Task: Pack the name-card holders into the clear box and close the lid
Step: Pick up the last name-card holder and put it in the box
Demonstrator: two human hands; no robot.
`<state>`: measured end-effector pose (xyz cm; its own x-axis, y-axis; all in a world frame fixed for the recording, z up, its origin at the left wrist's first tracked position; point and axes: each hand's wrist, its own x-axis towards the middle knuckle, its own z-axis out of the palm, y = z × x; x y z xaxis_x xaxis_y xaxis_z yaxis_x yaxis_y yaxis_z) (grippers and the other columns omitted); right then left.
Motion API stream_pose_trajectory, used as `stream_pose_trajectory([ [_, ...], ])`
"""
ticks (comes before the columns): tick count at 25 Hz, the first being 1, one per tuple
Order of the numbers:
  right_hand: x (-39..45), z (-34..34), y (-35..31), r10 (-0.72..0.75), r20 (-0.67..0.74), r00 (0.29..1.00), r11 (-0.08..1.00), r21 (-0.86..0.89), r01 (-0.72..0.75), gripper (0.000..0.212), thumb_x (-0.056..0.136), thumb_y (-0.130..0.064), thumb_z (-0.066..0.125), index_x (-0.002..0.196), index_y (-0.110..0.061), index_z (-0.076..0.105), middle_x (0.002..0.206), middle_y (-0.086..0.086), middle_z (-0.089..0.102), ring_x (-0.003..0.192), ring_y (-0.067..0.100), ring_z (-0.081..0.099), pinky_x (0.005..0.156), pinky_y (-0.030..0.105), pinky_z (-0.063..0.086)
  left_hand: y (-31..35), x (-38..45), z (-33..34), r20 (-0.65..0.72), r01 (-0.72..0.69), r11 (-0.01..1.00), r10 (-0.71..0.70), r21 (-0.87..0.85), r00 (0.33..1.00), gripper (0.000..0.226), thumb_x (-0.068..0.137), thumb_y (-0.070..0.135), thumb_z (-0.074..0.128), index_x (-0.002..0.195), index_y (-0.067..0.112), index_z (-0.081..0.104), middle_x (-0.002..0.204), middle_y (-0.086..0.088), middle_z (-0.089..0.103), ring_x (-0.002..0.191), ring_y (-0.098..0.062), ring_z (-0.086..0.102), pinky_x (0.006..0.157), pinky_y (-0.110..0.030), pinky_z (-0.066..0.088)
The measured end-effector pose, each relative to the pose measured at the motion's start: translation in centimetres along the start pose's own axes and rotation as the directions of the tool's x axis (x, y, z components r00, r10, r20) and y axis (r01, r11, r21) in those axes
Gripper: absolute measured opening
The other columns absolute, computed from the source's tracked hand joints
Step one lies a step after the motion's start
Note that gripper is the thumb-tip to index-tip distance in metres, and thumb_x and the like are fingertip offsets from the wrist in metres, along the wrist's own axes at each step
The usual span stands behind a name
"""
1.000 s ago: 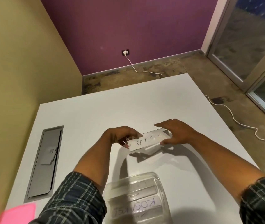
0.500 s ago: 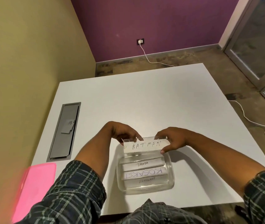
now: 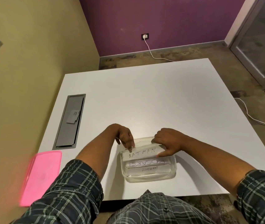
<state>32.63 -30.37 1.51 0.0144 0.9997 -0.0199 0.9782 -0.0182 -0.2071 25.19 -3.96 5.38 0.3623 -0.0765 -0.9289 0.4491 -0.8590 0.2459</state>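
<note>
Warm, fairly dim indoor light fills the room, giving the olive-yellow wall (image 3: pixel 31 46) a muddy cast. The flat white desk (image 3: pixel 144 102) is the brightest surface, evenly lit with no hard glare. Soft shadows lie beside the forearms and under the clear rounded plastic box (image 3: pixel 173 172), whose rim catches faint highlights. The wide lens bends straight lines toward the edges. At 8 o'clock the pink rectangular plastic lid (image 3: pixel 41 177) smears with blur along its outer side. The overall picture looks slightly soft and grainy.
</note>
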Motion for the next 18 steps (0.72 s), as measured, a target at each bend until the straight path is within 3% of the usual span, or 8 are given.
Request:
stream_pose_trajectory([
  [3,-0.2,0.9,-0.4,-0.036,0.034,0.999,0.990,-0.136,0.040,0.060,0.085,-0.072,0.056,0.095,-0.013,0.068,0.078,0.001,0.065,0.076,0.025,0.059,0.066,0.034,0.042,0.5,0.6,0.9,-0.079,0.000,0.989,0.011,0.146,0.997,0.063,0.061,0.031,0.097,0.118,0.016,0.074,0.120,0.000,0.074,0.101,-0.010,0.067,0.087,-0.028,0.055],
  [5,-0.3,1.7,-0.7,0.024,0.100,0.995,0.985,-0.175,-0.006,0.061,0.087,-0.071,0.053,0.098,-0.013,0.065,0.085,0.003,0.067,0.080,0.027,0.062,0.065,0.035,0.044,0.7,1.2,1.3,-0.139,-0.013,0.980,0.042,0.200,0.989,0.053,0.065,0.020,0.095,0.112,0.006,0.074,0.114,-0.011,0.074,0.079,-0.009,0.066,0.072,-0.020,0.055],
  [6,-0.2,2.0,-0.8,0.091,0.143,0.985,0.981,-0.185,-0.064,0.061,0.088,-0.070,0.052,0.105,-0.013,0.063,0.094,0.004,0.067,0.086,0.028,0.063,0.067,0.035,0.045,0.8,1.3,1.5,-0.179,-0.003,0.972,0.046,0.233,0.983,0.047,0.068,0.016,0.093,0.109,0.005,0.075,0.110,-0.013,0.076,0.079,-0.013,0.068,0.072,-0.021,0.054],
  [8,-0.1,2.6,-1.1,0.213,0.217,0.953,0.965,-0.198,-0.170,0.057,0.090,-0.064,0.054,0.117,-0.014,0.058,0.107,0.005,0.065,0.097,0.029,0.062,0.070,0.036,0.045,1.1,1.3,2.0,-0.260,0.049,0.929,0.052,0.366,0.964,0.041,0.068,0.020,0.092,0.105,0.011,0.076,0.099,-0.006,0.079,0.085,-0.019,0.072,0.079,-0.026,0.054],
  [11,0.1,2.9,-1.1,0.211,0.261,0.942,0.967,-0.197,-0.162,0.037,0.096,-0.046,0.054,0.113,-0.013,0.058,0.106,0.006,0.066,0.096,0.030,0.064,0.069,0.037,0.046,1.3,1.4,3.1,-0.351,0.096,0.859,0.102,0.503,0.931,0.040,0.064,0.031,0.093,0.098,0.020,0.076,0.072,0.007,0.071,0.081,-0.017,0.073,0.073,-0.026,0.051],
  [15,0.0,2.8,-0.6,0.175,0.211,0.962,0.967,-0.221,-0.128,0.027,0.098,-0.036,0.052,0.103,-0.013,0.065,0.099,0.007,0.069,0.091,0.032,0.065,0.069,0.035,0.042,1.5,1.9,3.7,-0.408,0.123,0.811,0.150,0.572,0.901,0.042,0.062,0.034,0.094,0.099,0.022,0.077,0.097,0.002,0.076,0.092,-0.021,0.072,0.070,-0.026,0.048],
  [18,0.2,3.0,-0.7,0.182,0.199,0.963,0.960,-0.247,-0.131,0.024,0.096,-0.036,0.057,0.097,-0.014,0.066,0.094,0.006,0.070,0.087,0.032,0.066,0.067,0.034,0.037,1.3,1.9,3.8,-0.423,0.135,0.800,0.159,0.585,0.892,0.039,0.064,0.032,0.094,0.098,0.021,0.077,0.101,0.001,0.076,0.094,-0.023,0.072,0.075,-0.029,0.051],
])
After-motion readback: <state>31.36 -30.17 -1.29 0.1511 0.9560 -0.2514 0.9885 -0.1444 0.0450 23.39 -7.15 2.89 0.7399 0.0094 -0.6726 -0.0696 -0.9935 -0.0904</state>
